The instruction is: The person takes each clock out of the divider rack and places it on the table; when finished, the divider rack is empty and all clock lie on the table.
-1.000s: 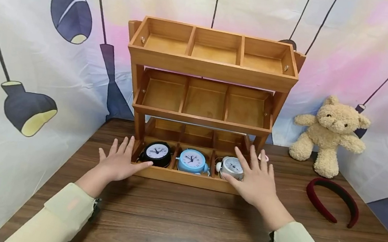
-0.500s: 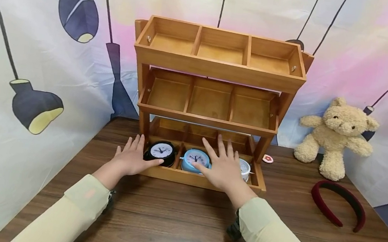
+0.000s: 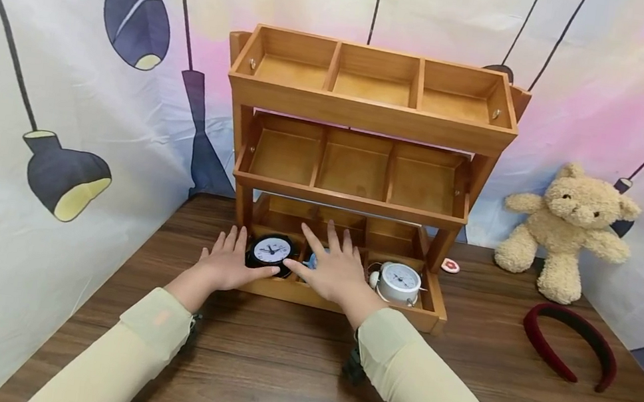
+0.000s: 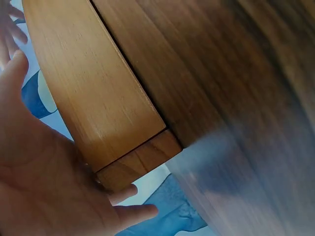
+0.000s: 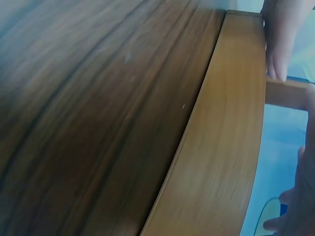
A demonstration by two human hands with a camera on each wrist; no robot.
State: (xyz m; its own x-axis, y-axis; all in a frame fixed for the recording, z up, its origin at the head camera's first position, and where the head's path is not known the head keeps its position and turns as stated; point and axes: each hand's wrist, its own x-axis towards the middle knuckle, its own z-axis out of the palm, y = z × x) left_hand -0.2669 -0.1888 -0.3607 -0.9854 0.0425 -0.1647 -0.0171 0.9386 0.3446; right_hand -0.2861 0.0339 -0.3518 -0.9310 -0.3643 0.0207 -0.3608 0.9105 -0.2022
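Note:
A wooden three-tier shelf (image 3: 369,113) stands on the table, each tier split into three compartments. In its bottom tier lie a black alarm clock (image 3: 271,250) at left, a blue alarm clock (image 3: 312,261) in the middle and a white alarm clock (image 3: 399,283) at right. My left hand (image 3: 221,268) is spread by the bottom tier's left front corner, its thumb reaching toward the black clock. In the left wrist view it lies along that corner. My right hand (image 3: 337,273) is spread over the middle compartment, hiding most of the blue clock. Neither hand grips anything.
On the right of the table (image 3: 271,369), a beige teddy bear (image 3: 566,224) leans by the backdrop. A dark red headband (image 3: 573,339) lies in front of it. Beside the shelf's right leg is a small white-and-red piece (image 3: 450,265).
My right hand has moved left from over the white clock to over the blue one, uncovering the white clock. My left hand stays by the left corner; the head view has shifted slightly.

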